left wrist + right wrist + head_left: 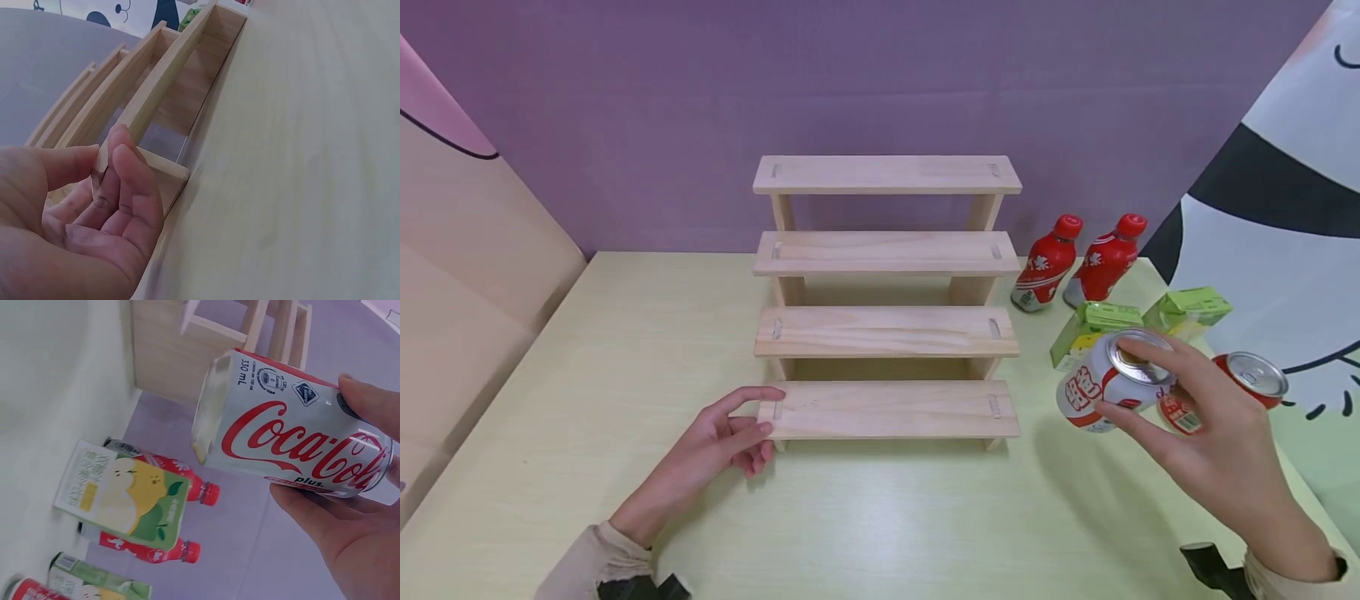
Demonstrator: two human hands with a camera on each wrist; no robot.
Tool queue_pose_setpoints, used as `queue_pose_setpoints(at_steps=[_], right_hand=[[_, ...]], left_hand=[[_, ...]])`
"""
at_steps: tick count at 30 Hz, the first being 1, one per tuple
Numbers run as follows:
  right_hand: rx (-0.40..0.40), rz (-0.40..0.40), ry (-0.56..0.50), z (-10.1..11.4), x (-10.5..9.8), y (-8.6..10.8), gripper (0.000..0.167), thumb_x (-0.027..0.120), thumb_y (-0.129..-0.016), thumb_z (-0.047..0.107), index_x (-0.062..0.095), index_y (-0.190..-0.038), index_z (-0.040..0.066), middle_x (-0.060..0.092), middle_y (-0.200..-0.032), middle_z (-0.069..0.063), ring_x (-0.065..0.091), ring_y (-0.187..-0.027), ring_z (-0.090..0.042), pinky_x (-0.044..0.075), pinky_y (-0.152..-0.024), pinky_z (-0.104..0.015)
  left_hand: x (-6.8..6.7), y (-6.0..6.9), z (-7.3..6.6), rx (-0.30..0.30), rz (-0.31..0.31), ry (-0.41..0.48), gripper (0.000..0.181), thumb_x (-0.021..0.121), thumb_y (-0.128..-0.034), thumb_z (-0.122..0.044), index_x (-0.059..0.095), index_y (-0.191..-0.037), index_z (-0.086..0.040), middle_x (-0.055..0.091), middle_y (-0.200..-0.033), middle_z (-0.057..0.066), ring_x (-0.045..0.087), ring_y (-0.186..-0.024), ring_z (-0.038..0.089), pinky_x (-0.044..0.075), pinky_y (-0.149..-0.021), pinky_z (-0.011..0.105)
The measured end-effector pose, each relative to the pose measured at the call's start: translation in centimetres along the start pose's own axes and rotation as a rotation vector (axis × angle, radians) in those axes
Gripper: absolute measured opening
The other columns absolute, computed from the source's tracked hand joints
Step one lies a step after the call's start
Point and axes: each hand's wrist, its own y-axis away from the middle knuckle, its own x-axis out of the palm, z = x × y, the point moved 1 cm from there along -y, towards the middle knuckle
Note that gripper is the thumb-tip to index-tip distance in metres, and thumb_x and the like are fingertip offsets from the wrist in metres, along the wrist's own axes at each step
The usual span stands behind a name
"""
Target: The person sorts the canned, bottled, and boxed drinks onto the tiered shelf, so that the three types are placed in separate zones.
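Head view: left hand (722,437) pinches wooden rack (887,331); right hand (1221,442) grips white can (1092,387).

The white can (300,428) reads "Coca-Cola" in large red script, with "plus." small and black beneath it and "330 mL" near its base; beside that stand a round mark and a dark diamond-shaped sign. Its other side bears red characters. The carton (134,497) has columns of characters, too blurred to read. The red can (1178,408) shows a barcode.
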Motion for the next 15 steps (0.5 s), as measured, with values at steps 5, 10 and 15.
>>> queue_pose_setpoints(at_steps=[5,10,15], right_hand=[[-0.064,-0.027,-0.023,0.5,-0.1,-1.0,0.091,0.092,-0.051,-0.013,0.064,-0.134,0.011,0.061,-0.131,-0.013,0.05,-0.111,0.004,0.041,-0.08,-0.001],[-0.099,-0.028,-0.07,0.9,-0.2,-1.8,0.091,0.089,-0.049,-0.019,0.063,-0.133,0.006,0.06,-0.131,-0.013,0.052,-0.113,-0.001,0.043,-0.08,-0.002],[-0.119,-0.016,-0.092,1.6,-0.3,-2.7,0.093,0.088,-0.05,-0.022,0.061,-0.134,0.005,0.059,-0.132,-0.014,0.052,-0.116,-0.002,0.043,-0.085,-0.004]], left_hand=[[0.1,0.1,0.0,0.005,-0.011,-0.008,0.044,0.057,-0.1028,-0.015,0.044,-0.144,-0.01,0.067,-0.08,0.01,0.06,-0.068,0.015,0.055,-0.059,0.029],[0.2,0.0,-0.1,-0.002,-0.018,-0.013,0.043,0.057,-0.1027,-0.016,0.044,-0.144,-0.012,0.066,-0.079,0.01,0.06,-0.067,0.015,0.055,-0.058,0.03],[0.3,0.0,0.1,-0.019,-0.035,0.018,0.044,0.058,-0.1023,-0.017,0.044,-0.144,-0.012,0.066,-0.078,0.008,0.06,-0.066,0.015,0.054,-0.055,0.029]])
